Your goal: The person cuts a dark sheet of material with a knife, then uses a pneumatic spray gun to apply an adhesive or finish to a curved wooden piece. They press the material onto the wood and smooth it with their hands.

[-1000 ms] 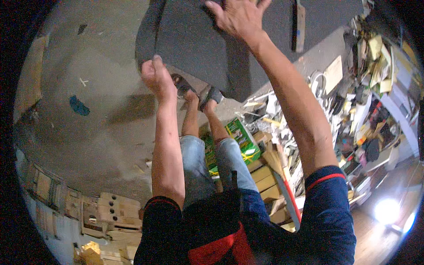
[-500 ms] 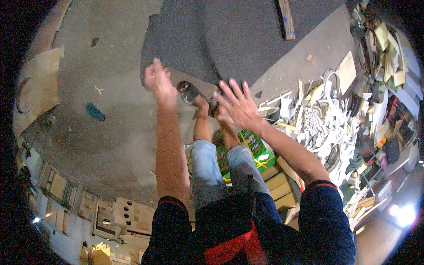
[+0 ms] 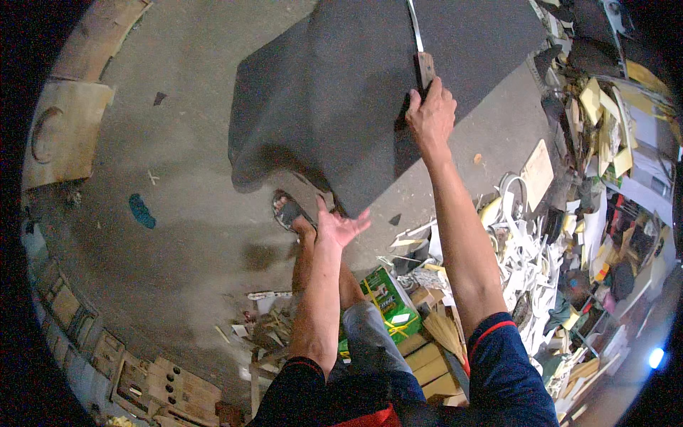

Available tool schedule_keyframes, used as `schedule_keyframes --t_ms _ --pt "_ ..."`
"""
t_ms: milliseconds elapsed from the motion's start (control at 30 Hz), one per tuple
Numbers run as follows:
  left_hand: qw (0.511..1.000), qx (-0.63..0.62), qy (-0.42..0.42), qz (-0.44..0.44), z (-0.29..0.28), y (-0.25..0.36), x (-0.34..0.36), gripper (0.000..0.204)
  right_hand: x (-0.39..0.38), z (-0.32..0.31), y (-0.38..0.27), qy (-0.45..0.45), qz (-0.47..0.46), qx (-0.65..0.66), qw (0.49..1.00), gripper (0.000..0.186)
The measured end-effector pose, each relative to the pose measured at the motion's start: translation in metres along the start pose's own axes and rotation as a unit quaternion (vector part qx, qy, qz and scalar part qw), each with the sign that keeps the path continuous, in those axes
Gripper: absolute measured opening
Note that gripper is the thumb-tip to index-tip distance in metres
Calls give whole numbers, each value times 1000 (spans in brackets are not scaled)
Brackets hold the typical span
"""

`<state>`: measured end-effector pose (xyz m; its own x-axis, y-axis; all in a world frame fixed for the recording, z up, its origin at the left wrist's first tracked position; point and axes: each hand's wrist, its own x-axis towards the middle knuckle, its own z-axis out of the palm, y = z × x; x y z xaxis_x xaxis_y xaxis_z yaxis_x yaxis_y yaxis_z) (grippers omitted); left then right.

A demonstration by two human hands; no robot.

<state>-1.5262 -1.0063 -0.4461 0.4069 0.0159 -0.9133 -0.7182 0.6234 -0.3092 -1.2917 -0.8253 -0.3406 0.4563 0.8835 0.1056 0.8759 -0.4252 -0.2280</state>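
A large dark grey sheet [image 3: 334, 78], which looks like foam or felt, spreads over the floor ahead, its near edge raised in a curl. My right hand [image 3: 432, 121] reaches across it, thumb and fingers closed around the end of a long knife's wooden handle [image 3: 425, 67]. The knife's narrow metal blade [image 3: 415, 25] points away from me and runs out of the top of the view. Beside the sheet's near corner, my left hand [image 3: 336, 224] is open, palm up and fingers spread, holding nothing. My sandalled foot [image 3: 286, 210] shows just left of that hand.
White and yellow offcuts [image 3: 530, 263] are heaped on the right. A green package with yellow straps [image 3: 388, 302] stands by my legs, near brown blocks [image 3: 430, 366]. Wooden panels [image 3: 71, 135] lie at the left, with a blue scrap [image 3: 141, 211] on the floor.
My right hand has moved forward and right onto the knife handle. The left hand has come back toward me and right, and its fingers have spread. The view has shifted.
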Motion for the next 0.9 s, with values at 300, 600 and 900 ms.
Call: schedule_keyframes --t_ms 300,600,900 --pt "995 -76 -39 47 -7 -9 -8 58 -75 -52 38 -120 153 165 967 39" --pt "964 -142 -185 125 -33 2 -44 21 -335 -153 87 -306 215 151 915 23" --pt "977 40 -114 173 -12 -8 -56 15 -405 -184 102 -354 148 143 912 25"
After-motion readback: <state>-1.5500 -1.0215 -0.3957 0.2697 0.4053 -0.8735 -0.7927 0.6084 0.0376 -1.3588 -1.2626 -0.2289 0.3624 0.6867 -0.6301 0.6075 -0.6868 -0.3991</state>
